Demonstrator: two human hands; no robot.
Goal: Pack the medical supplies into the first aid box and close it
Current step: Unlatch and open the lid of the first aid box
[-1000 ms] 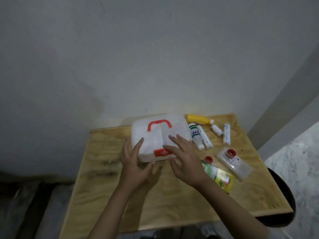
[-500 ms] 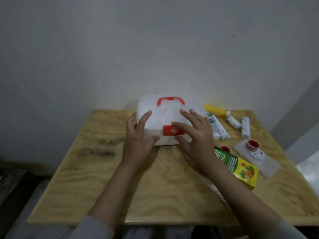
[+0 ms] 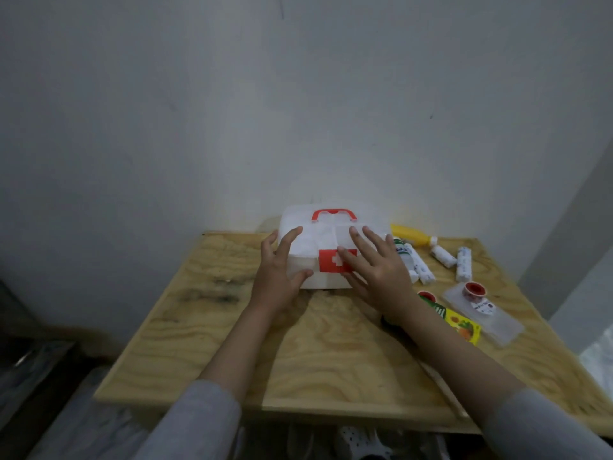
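Note:
A white translucent first aid box [image 3: 323, 239] with a red handle [image 3: 333, 214] and a red cross latch [image 3: 331, 260] stands shut at the back of the wooden table [image 3: 232, 343]. My left hand [image 3: 277, 272] grips its left front corner, thumb on the front wall. My right hand [image 3: 376, 267] lies flat on the lid and latch, fingers spread. To the right lie a yellow bottle [image 3: 409, 234], white tubes [image 3: 409, 260], bandage rolls [image 3: 462, 263], a red-capped jar [image 3: 427, 296], a green-yellow carton [image 3: 461, 327] and a clear packet [image 3: 481, 310].
The table stands against a grey wall [image 3: 298, 111]. Its right side holds the loose supplies; bare wood lies in front of and left of the box. Dark floor and clutter lie at lower left. Shoes [image 3: 358, 443] show under the table's near edge.
The view has tilted, so the box and table sit differently in frame. Both hands stay on the box; the red latch now faces me more fully.

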